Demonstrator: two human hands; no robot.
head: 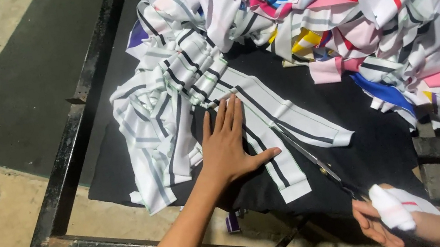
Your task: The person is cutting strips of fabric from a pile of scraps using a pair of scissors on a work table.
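My left hand [228, 146] lies flat, fingers together, pressing on a white fabric strip with black stripes [286, 124] spread over a black cloth [372, 145]. My right hand [394, 219], a finger wrapped in white cloth, grips a pair of scissors [314, 160] at the lower right. The blades point up-left along the strip's edge, close to my left thumb.
A large heap of white, pink, blue and yellow striped fabric scraps [343, 7] fills the top of the black metal frame table [69, 166]. More striped strips [155, 128] hang to the left of my hand. A dark mat [17, 86] lies on the concrete floor.
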